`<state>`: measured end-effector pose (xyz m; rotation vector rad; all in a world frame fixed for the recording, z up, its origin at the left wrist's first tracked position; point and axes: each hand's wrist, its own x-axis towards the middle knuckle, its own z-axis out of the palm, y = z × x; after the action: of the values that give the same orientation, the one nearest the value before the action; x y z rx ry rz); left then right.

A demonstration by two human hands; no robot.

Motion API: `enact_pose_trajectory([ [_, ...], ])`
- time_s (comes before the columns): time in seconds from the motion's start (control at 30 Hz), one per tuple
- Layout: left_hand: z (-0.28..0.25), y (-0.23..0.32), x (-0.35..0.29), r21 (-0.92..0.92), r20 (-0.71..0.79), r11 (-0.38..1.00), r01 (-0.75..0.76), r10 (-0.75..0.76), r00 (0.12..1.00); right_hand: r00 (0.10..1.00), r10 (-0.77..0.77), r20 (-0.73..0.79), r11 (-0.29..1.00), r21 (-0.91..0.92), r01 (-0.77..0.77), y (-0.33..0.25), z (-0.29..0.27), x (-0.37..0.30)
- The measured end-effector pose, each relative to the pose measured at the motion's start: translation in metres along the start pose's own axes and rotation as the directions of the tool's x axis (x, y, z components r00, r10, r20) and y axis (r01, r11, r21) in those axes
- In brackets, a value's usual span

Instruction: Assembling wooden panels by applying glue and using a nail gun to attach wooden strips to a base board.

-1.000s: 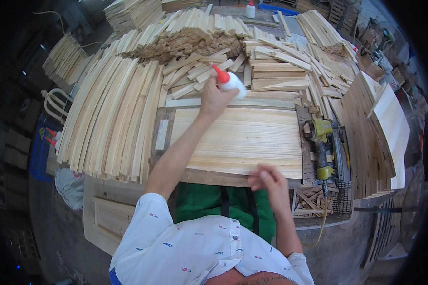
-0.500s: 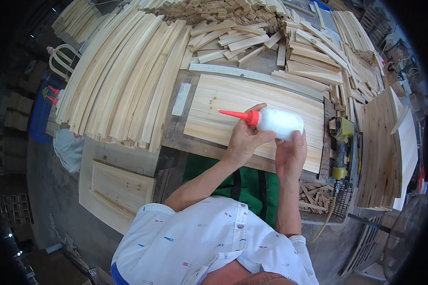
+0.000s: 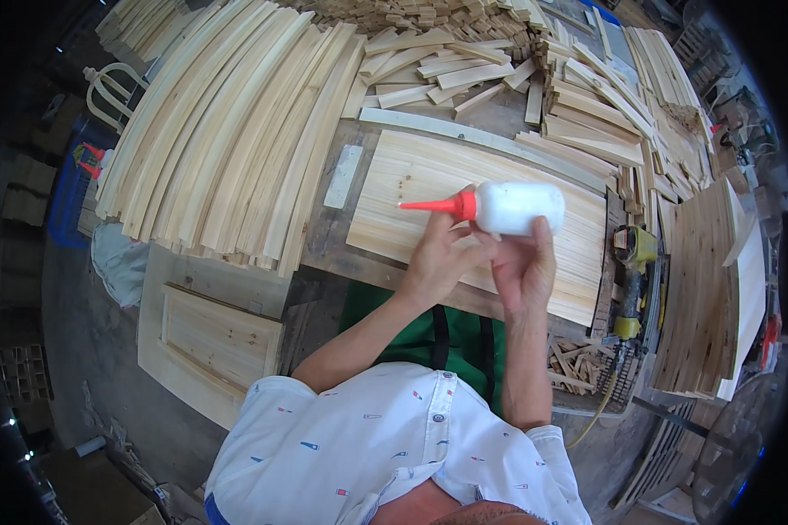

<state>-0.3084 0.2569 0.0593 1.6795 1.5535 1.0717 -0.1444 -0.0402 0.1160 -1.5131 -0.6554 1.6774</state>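
Between my hands is a white squeeze glue bottle (image 3: 518, 208) with a red screw cap and a long red pointed nozzle, lying on its side in the air with the nozzle to the left. My left hand (image 3: 442, 267) is closed at the cap end, some fingers hidden behind it. From below, my right hand (image 3: 527, 269) grips the bottle's body, with one digit up against its base end. Beneath them a pale wooden panel (image 3: 390, 197) lies flat on the workbench (image 3: 326, 249).
Long wooden strips (image 3: 210, 140) are stacked at the left, and short offcuts (image 3: 442, 74) heap at the back. A yellow-and-black air nailer (image 3: 632, 249) lies right of the panel. Farther right stand upright boards (image 3: 700, 289). A framed wooden panel (image 3: 219, 337) rests at lower left.
The bottle stays level, nozzle leftward. My right hand has shifted left under the body, and my left hand has slid slightly down and left. The view has shifted a little.
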Motion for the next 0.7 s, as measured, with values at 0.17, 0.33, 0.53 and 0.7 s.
enact_pose_trajectory([
  [0.17,-0.009,0.045,-0.063,-0.562,0.202,0.824,0.07,0.055,0.978,0.948,-0.261,-0.181,0.929,0.219,0.298,-0.055,-0.003,0.059],
  [0.33,-0.002,0.076,-0.11,-0.799,0.382,0.552,0.238,0.162,0.91,0.921,-0.386,-0.052,0.836,0.404,0.373,-0.078,-0.008,0.086],
  [0.53,0.002,0.084,-0.101,-0.849,0.458,0.302,0.434,0.012,0.889,0.789,-0.565,-0.24,0.72,0.323,0.614,-0.086,0.008,0.106],
  [0.7,0.0,0.076,-0.079,-0.841,0.445,0.369,0.396,0.054,0.894,0.834,-0.47,-0.288,0.406,0.768,0.495,-0.091,0.045,0.13],
])
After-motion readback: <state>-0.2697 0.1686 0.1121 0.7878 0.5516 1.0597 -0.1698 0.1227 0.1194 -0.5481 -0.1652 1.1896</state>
